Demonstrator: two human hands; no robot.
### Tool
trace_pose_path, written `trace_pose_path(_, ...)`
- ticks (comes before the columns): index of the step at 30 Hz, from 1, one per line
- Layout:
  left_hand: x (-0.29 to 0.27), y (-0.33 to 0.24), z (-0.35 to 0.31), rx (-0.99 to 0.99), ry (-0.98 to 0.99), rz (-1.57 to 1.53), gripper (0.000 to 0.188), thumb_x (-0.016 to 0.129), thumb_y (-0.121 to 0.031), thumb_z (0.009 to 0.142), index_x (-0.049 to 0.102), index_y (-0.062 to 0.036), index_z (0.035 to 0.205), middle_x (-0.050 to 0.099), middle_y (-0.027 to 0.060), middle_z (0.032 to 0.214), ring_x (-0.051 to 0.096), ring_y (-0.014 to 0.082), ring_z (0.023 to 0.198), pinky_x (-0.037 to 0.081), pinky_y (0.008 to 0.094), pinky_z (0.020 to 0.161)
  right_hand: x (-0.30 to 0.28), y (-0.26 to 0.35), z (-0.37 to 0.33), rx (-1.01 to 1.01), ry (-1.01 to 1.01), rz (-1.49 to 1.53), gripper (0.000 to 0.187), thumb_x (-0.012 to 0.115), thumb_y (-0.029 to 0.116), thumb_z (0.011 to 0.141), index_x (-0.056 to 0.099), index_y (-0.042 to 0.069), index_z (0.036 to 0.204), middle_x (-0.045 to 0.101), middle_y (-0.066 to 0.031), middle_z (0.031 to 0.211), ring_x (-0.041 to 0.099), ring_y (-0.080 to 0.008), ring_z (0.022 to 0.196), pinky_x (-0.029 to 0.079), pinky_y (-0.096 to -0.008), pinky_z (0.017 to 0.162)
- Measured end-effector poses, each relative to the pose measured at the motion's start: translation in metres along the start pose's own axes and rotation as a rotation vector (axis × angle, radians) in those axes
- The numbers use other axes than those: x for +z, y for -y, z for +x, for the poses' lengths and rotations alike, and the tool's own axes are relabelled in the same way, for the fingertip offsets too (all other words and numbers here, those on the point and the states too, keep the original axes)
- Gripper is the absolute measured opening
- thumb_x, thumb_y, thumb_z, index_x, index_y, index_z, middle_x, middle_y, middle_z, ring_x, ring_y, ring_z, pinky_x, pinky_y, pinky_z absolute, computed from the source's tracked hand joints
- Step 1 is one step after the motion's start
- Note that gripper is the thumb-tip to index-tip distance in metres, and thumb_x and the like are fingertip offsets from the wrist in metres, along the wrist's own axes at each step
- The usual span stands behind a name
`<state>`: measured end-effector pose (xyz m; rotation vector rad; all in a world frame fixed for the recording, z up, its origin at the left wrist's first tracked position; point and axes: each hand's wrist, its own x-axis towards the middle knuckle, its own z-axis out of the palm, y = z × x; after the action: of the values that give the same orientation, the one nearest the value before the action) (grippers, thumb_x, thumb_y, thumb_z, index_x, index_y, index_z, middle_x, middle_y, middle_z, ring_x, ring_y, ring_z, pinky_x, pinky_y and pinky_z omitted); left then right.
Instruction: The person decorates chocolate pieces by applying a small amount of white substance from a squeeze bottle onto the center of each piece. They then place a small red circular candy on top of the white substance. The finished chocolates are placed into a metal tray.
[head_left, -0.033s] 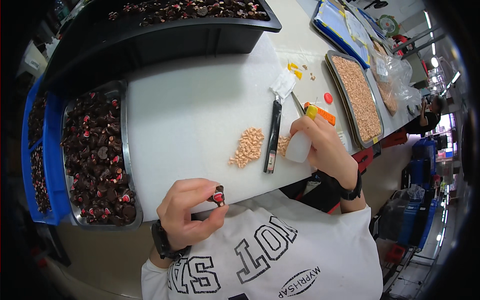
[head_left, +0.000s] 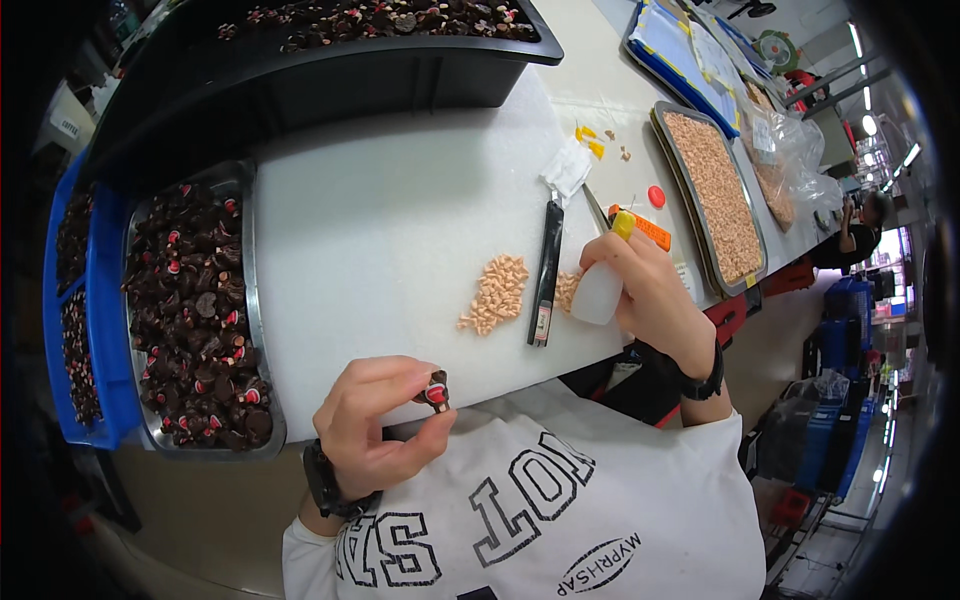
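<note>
My left hand (head_left: pixel 375 425) pinches a small dark brown figurine part (head_left: pixel 437 391) with a red and white patch between thumb and fingertips, in front of my shirt at the near table edge. Over on the right, my right hand (head_left: pixel 655 295) grips a translucent white squeeze bottle (head_left: pixel 597 294) with a yellow tip (head_left: pixel 624 223). The bottle is tilted, and some small beige pieces (head_left: pixel 566 291) show just beside it. Between my hands a loose pile of beige pieces (head_left: pixel 496 295) lies on the white board (head_left: pixel 370 240). A long black strip-like tool (head_left: pixel 546 270) separates the two beige groups.
At left stand a metal tray (head_left: pixel 262 330) full of dark brown parts and a blue divided bin (head_left: pixel 112 400). A big black bin (head_left: pixel 400 85) is at the back. Rightward are a red cap (head_left: pixel 656 196), an orange object (head_left: pixel 652 234), a tray of beige pieces (head_left: pixel 715 190) and plastic bags (head_left: pixel 795 165).
</note>
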<state>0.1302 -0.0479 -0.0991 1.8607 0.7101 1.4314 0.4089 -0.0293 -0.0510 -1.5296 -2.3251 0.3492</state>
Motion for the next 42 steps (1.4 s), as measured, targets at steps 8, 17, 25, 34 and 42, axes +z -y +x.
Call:
trace_pose_path(8,0.000,0.001,0.003,-0.021,-0.004,-0.054,0.042,0.074,0.003,0.062,0.054,0.0007,0.099,0.059,0.0159,0.091,0.061,0.0164,0.073,0.051,0.0241,0.062,-0.002,0.005,0.003,0.013,-0.001,-0.036,0.038,0.058,-0.010,0.059,0.051,0.007,0.092,0.049,-0.0117,0.081,0.050,-0.0292,0.078,0.042,-0.0340,0.069)
trace_pose_path(17,-0.010,-0.007,0.015,-0.275,0.274,-0.308,0.044,0.072,0.001,0.064,0.056,0.0026,0.105,0.060,0.0122,0.088,0.059,0.0149,0.071,0.049,0.0246,0.061,-0.002,0.083,0.015,-0.538,-0.221,0.453,0.028,0.065,-0.001,0.063,0.052,0.007,0.086,0.060,-0.0128,0.081,0.054,-0.0217,0.071,0.046,-0.0330,0.059)
trace_pose_path(25,-0.014,-0.003,0.015,-0.257,0.311,-0.285,0.051,0.070,0.004,0.060,0.055,0.0040,0.109,0.061,0.0114,0.087,0.059,0.0157,0.070,0.048,0.0243,0.059,0.037,0.097,0.034,-0.499,-0.385,0.373,0.024,0.060,0.008,0.057,0.055,0.007,0.081,0.054,-0.0067,0.082,0.052,-0.0196,0.069,0.042,-0.0283,0.055)
trace_pose_path(34,-0.014,-0.003,0.018,-0.241,0.349,-0.304,0.057,0.067,0.004,0.060,0.051,0.0050,0.115,0.060,0.0117,0.087,0.059,0.0159,0.069,0.049,0.0250,0.061,0.037,0.095,0.032,-0.495,-0.409,0.348,0.031,0.065,0.001,0.055,0.055,0.007,0.084,0.057,-0.0074,0.086,0.054,-0.0211,0.070,0.045,-0.0299,0.057)
trace_pose_path(42,-0.015,-0.006,0.015,-0.288,0.350,-0.313,0.054,0.065,0.004,0.061,0.052,0.0053,0.113,0.059,0.0097,0.083,0.059,0.0145,0.068,0.049,0.0242,0.062,0.041,0.091,0.030,-0.480,-0.351,0.400,0.032,0.066,0.005,0.058,0.056,0.006,0.088,0.057,-0.0072,0.085,0.055,-0.0217,0.071,0.046,-0.0309,0.061)
